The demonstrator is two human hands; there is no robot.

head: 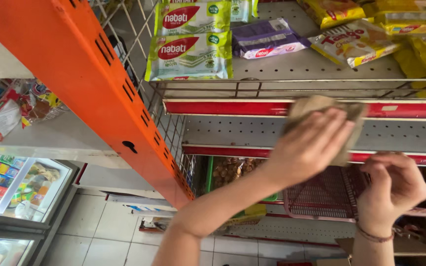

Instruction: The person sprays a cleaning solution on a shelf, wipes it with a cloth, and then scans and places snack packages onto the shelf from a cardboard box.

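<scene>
My left hand is raised to the shelves and presses a crumpled brown cloth against the red front edge of a perforated grey metal shelf. My right hand, with a thin bracelet at its wrist, is lower and to the right. Its fingers are curled by the right edge of a red wire rack, just under the red lip of the lower shelf. Whether it grips the rack is unclear.
The top shelf holds green wafer packs, a purple pack and yellow snack packs. An orange slotted upright runs diagonally at the left. A glass-topped freezer stands lower left on a tiled floor. A bag of nuts sits below.
</scene>
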